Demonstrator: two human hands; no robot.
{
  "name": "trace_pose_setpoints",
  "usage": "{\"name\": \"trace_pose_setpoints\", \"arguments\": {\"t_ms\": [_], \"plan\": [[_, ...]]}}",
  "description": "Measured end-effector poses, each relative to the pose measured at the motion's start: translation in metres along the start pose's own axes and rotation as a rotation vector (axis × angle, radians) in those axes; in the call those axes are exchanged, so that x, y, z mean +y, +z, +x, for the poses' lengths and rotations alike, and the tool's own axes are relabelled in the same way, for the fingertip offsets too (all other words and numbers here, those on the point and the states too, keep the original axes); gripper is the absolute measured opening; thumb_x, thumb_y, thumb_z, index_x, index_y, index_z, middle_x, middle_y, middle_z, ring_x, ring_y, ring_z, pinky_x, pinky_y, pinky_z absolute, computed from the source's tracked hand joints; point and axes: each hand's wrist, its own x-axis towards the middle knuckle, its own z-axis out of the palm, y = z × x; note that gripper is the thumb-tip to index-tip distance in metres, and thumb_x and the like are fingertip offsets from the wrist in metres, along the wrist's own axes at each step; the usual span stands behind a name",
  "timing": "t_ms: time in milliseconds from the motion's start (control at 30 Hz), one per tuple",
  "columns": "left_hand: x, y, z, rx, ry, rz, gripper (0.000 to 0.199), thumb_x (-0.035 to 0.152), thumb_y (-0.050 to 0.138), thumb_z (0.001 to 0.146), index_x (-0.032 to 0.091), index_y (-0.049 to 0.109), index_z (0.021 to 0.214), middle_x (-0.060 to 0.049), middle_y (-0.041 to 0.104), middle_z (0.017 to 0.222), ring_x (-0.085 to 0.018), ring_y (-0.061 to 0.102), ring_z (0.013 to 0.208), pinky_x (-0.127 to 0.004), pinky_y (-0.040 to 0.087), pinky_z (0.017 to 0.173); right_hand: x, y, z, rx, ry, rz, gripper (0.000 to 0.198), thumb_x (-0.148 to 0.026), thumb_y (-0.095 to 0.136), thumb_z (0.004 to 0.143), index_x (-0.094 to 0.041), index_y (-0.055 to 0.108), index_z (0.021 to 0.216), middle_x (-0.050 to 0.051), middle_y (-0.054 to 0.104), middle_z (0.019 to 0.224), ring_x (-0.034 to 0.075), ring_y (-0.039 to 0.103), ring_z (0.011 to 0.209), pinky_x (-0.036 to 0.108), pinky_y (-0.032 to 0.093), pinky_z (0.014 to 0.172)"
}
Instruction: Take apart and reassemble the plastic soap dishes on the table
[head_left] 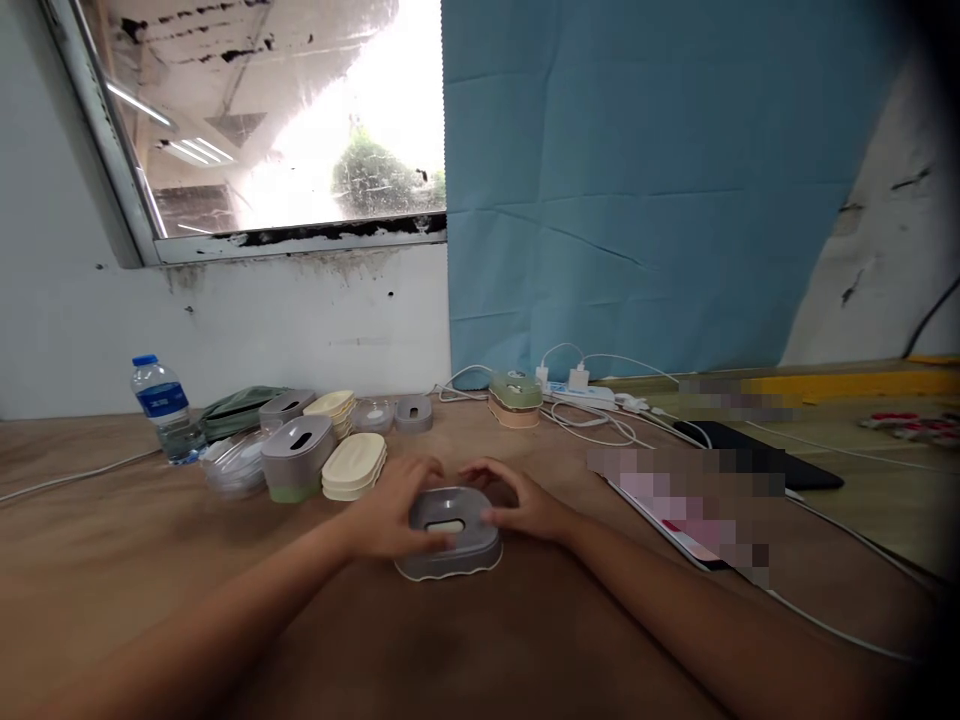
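Observation:
In front of me on the brown table lies a grey rounded cover [471,535] with an oval slot in its top. A cream piece with a wavy rim [450,575] shows beneath its lower edge, and something cream is visible through the slot. My left hand [390,515] curves round the cover's left side, thumb across the top near the slot. On the other side my right hand [532,503] grips it, thumb on the right edge and fingers curled behind. The far fingertips of both hands are partly hidden or blurred.
Left of my hands stand stacked cream lids [354,465], grey slotted boxes [296,455], clear plastic containers [236,465] and a water bottle [166,410]. A green-and-peach box [515,400] sits behind. To the right are a power strip [581,393], cables and a partly blurred tablet-like device [675,530].

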Motion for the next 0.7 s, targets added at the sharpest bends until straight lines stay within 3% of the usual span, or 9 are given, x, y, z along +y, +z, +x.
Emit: {"name": "trace_pose_setpoints", "arguments": {"t_ms": [67, 133, 333, 467, 700], "plan": [[0.009, 0.008, -0.021, -0.047, 0.021, -0.004, 0.073, 0.054, 0.064, 0.057, 0.020, 0.039, 0.117, -0.011, 0.043, 0.122, -0.029, 0.039, 0.111, -0.043, 0.031, 0.094, -0.004, 0.001, -0.004, -0.205, -0.086, -0.117, 0.077, -0.030, 0.077, 0.046, -0.021, 0.048, 0.117, 0.007, 0.052, 0.118, 0.025, 0.048, 0.106, 0.036, 0.036, 0.092], [0.007, 0.014, -0.032, -0.039, -0.023, -0.050, 0.075, 0.052, 0.065, 0.057, 0.020, 0.037, 0.119, -0.012, 0.042, 0.123, -0.029, 0.039, 0.111, -0.043, 0.033, 0.093, -0.006, 0.004, -0.005, -0.309, -0.109, -0.246, 0.087, -0.032, 0.078, 0.045, -0.024, 0.042, 0.124, 0.007, 0.046, 0.125, 0.027, 0.042, 0.114, 0.039, 0.031, 0.097], [-0.005, 0.018, -0.031, 0.018, -0.185, -0.235, 0.071, 0.052, 0.066, 0.057, 0.019, 0.040, 0.114, -0.010, 0.050, 0.112, -0.025, 0.048, 0.100, -0.038, 0.040, 0.084, -0.002, 0.009, -0.004, -0.224, -0.072, -0.266, 0.089, -0.034, 0.075, 0.052, -0.022, 0.032, 0.129, 0.010, 0.042, 0.127, 0.027, 0.041, 0.116, 0.040, 0.031, 0.097], [0.003, 0.015, -0.029, 0.058, -0.265, -0.285, 0.060, 0.052, 0.064, 0.060, 0.019, 0.046, 0.107, -0.006, 0.056, 0.102, -0.022, 0.052, 0.090, -0.032, 0.042, 0.075, 0.004, 0.005, -0.004, -0.218, -0.061, -0.163, 0.095, -0.034, 0.076, 0.051, -0.021, 0.025, 0.131, 0.010, 0.047, 0.120, 0.026, 0.046, 0.110, 0.038, 0.034, 0.094], [-0.001, 0.017, -0.026, 0.151, -0.347, -0.425, 0.037, 0.049, 0.056, 0.070, 0.017, 0.055, 0.088, -0.004, 0.060, 0.094, -0.017, 0.055, 0.083, -0.025, 0.041, 0.071, 0.006, 0.006, -0.004, -0.232, -0.016, -0.185, 0.100, -0.033, 0.080, 0.042, -0.021, 0.029, 0.127, 0.011, 0.040, 0.126, 0.028, 0.038, 0.117, 0.041, 0.028, 0.098]]}}
